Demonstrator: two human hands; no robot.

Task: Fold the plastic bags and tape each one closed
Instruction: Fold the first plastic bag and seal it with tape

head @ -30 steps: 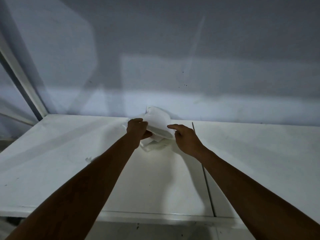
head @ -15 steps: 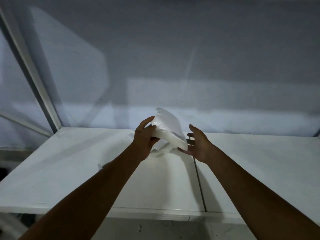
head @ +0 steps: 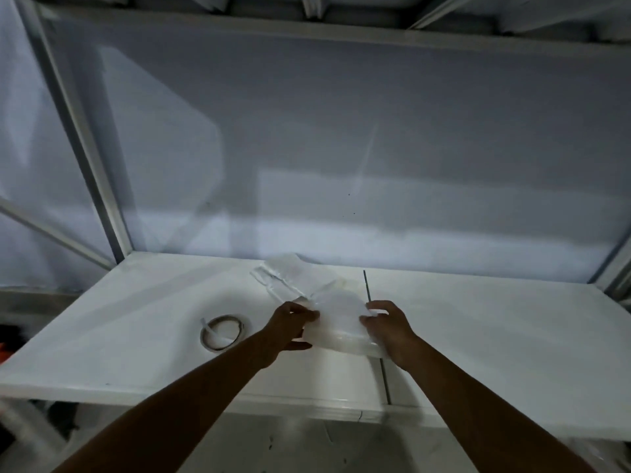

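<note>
Both left hand point(head: 290, 324) and right hand point(head: 386, 327) pinch the plastic bag point(head: 339, 319)

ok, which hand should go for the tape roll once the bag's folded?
Likely left. The tape roll lies beside the left hand; the right hand is across the bag both hold.

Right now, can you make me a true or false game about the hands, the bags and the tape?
1. The left hand and the right hand both grip one plastic bag. True.
2. The tape roll is in the right hand. False: the tape roll lies on the table, left of the left hand, and no hand touches it.
3. A pile of bags lies on the table behind the held one. True.
4. The table is black. False: it is white.
</note>
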